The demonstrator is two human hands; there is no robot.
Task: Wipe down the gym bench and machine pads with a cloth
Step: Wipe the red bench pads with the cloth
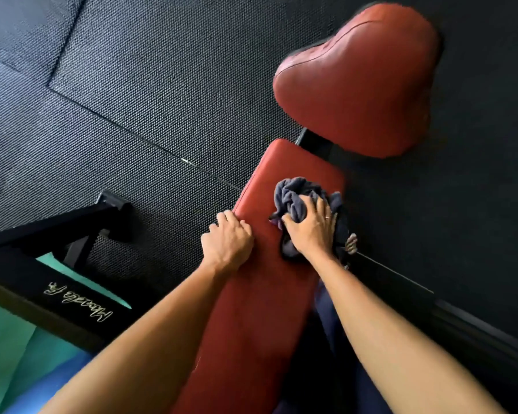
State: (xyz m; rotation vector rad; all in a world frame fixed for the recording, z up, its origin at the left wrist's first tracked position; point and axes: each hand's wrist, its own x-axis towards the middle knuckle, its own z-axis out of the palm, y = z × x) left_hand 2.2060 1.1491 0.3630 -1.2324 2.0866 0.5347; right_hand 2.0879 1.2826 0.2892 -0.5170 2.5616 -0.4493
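Long red bench pad [251, 309] runs from the bottom centre of the frame up to the centre. Its upper end stops just short of a separate, rounded red seat pad [356, 85] in the upper right. A black metal bracket [314, 144] shows in the gap between the two pads.

The cloth [290, 192], grey and bunched, lies on the upper part of the bench pad, towards its right edge, in contact with the surface. Part of it hangs over that edge.

The right hand [310, 231] is on top of the cloth, fingers spread and curled into the folds, holding it down against the pad. A ring [327, 217] is visible on one finger.

The left hand [226, 242] is at the left edge of the bench pad, level with the right hand. Its fingers are curled closely over the edge and grip the pad itself. The two hands are apart, with bare red upholstery between them.

The surrounding floor [162, 85] is black textured rubber matting with visible seams. At lower left stands a black frame [42, 234] bearing pale script lettering [78, 303], which is not legible. Green matting [6, 339] lies below it in the bottom left corner.
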